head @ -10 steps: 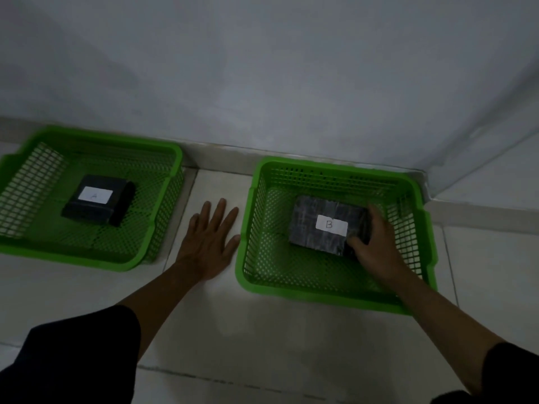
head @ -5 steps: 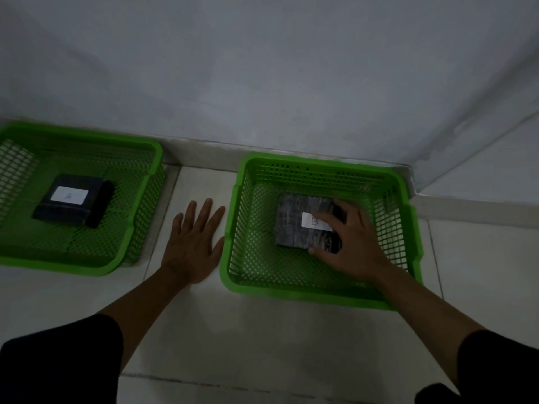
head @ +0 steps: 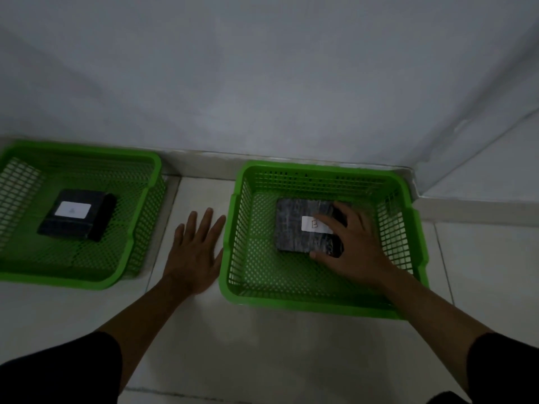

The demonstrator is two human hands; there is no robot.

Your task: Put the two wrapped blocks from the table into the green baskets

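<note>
Right hand [head: 354, 252] clasps block B [head: 300, 225] inside the basket [head: 320, 306], fingers spread over its label. Left hand [head: 194, 252] lies flat, empty, beside it.

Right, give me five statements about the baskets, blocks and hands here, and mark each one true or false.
1. Each green basket holds one wrapped block. True: the left basket holds the block with the faint label, and the right basket holds the block labelled B.
2. The left hand is gripping the left basket's rim. False: it lies flat, fingers spread, on the floor between the baskets.
3. The right hand rests on the block labelled B. True.
4. One block is still lying outside the baskets. False: both are inside.
5. The baskets are stacked. False: they sit side by side, apart.
</note>
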